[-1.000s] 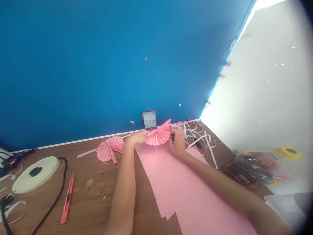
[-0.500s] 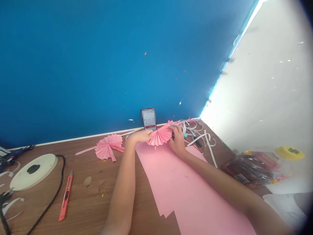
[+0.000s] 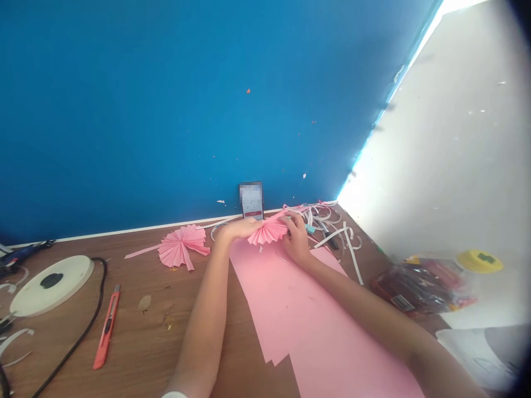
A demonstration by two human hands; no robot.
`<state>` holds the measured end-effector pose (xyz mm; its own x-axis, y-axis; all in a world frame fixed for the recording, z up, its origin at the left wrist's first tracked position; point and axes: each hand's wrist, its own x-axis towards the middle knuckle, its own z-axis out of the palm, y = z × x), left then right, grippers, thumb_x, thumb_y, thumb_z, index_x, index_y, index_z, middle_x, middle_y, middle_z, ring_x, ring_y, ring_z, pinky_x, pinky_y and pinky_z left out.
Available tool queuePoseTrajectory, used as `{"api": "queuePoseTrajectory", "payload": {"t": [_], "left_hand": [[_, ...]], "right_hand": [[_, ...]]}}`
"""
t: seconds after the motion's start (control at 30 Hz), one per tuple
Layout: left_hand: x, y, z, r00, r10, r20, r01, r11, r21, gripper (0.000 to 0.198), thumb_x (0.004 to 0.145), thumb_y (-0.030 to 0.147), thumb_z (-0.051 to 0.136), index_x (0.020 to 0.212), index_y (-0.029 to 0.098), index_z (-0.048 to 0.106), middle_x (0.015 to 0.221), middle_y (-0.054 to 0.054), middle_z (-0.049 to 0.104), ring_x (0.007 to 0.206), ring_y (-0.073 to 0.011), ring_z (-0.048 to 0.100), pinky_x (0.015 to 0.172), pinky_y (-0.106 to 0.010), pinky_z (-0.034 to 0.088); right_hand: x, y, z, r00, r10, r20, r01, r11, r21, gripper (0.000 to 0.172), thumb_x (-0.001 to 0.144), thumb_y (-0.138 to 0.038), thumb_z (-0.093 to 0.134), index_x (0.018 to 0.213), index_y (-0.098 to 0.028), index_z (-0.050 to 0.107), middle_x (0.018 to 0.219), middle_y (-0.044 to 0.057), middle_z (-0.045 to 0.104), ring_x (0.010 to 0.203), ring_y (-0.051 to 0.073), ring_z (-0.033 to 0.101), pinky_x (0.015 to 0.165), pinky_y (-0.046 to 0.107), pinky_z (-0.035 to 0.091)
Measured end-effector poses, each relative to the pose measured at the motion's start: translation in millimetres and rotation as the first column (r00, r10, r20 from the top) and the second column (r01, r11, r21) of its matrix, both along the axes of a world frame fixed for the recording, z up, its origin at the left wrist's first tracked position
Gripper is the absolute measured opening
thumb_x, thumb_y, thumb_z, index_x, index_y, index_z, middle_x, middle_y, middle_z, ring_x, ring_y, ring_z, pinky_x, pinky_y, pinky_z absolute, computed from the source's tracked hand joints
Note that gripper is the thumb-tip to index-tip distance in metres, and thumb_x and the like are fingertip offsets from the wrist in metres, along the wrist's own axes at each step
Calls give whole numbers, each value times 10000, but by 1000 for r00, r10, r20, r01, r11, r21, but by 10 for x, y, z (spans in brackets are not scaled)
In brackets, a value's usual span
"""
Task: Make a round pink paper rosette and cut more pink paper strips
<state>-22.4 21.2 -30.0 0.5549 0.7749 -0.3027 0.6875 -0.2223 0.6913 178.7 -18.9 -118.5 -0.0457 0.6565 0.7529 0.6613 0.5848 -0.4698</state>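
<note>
Holding up a pink paper fan (image 3: 267, 231), crisp accordion pleats, scalloped lower edge, between left and right fingertips. Pink paper sheet (image 3: 307, 315), flat and smooth with a notched edge, spreads below the fingers and toward the body, partly under the right forearm. Matching pleated pink rosette (image 3: 176, 251) with a strip tail lies left of the left fingers. Phone (image 3: 251, 199) stands just behind the left fingertips, near the blue wall (image 3: 166, 110). Tangled white strips (image 3: 352, 254) crowd the area right of the right fingers. Orange-red snap-off cutter (image 3: 107, 329) and flat white disc (image 3: 33, 293) with dark centre sit well left of the fingers on the brown wood-grain table (image 3: 145, 342). Left hand (image 3: 244, 228): palm down, wrist bent, fingers clamped on fan's left side. Right hand (image 3: 297, 239): fingers curled against its right edge; can't tell if pinched.
</note>
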Motion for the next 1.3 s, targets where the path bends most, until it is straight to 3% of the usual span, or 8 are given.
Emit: {"api": "queuePoseTrajectory", "payload": {"t": [0.2,0.33,0.43,0.63,0.8,1.07,1.2,1.3], "left_hand": [[-83,71,-57,999,-21,-33,20,1000,-21,590,747,717,447,814,147,582,763,-29,585,648,-136,471,566,-232,352],[-87,69,-56,1000,-3,-26,4,1000,23,535,768,669,458,833,149,562,786,-27,571,651,-131,460,566,-230,344],[-93,51,-42,1000,13,-6,-13,997,77,488,785,624,466,844,147,549,808,-30,573,672,-135,472,582,-231,358],[-80,-5,62,1000,13,-8,-11,989,145,405,788,515,515,965,155,569,891,-34,610,780,-164,525,660,-236,401],[-90,-49,145,995,-16,100,-1,986,165,421,784,445,558,1101,168,554,1066,-49,623,908,-188,554,761,-253,428],[-116,-53,157,973,-82,214,48,986,159,451,801,350,561,1219,187,513,1250,-70,570,1073,-205,539,879,-274,419],[-124,-71,177,977,-137,164,124,989,86,508,778,339,585,1251,180,492,1167,-68,609,994,-205,575,825,-272,430],[-110,-95,198,968,-165,189,156,986,60,509,785,331,578,1263,188,478,1114,-58,622,975,-201,584,801,-266,429]], "right_hand": [[-21,-13,-54,992,92,82,-95,995,31,627,722,24,377,1267,-247,530,1314,120,450,1210,247,450,947,436,442],[-44,-13,3,998,58,4,-58,998,-22,720,785,-14,346,1464,-231,248,1422,133,375,1318,249,360,1047,479,366],[-38,27,8,994,18,-106,-25,998,-63,710,820,-57,341,1487,-210,152,1451,144,350,1288,249,405,1027,477,393],[7,92,-31,990,2,-141,-18,994,-112,578,805,-75,377,1370,-196,390,1272,133,527,1160,246,501,975,463,420],[30,121,-63,989,-36,-141,19,992,-122,439,832,-117,375,1236,-180,535,1145,126,607,1068,244,546,929,441,441],[55,83,-13,959,0,-283,-58,979,-196,355,945,-309,335,1190,-202,569,1093,96,644,984,234,591,854,408,474],[17,47,40,966,29,-258,-92,967,-237,312,945,-384,362,1061,-191,579,942,81,654,861,230,589,766,374,473],[-18,42,54,966,66,-252,-132,958,-256,263,928,-394,409,1030,-202,556,947,80,643,862,231,580,760,360,460]]}}
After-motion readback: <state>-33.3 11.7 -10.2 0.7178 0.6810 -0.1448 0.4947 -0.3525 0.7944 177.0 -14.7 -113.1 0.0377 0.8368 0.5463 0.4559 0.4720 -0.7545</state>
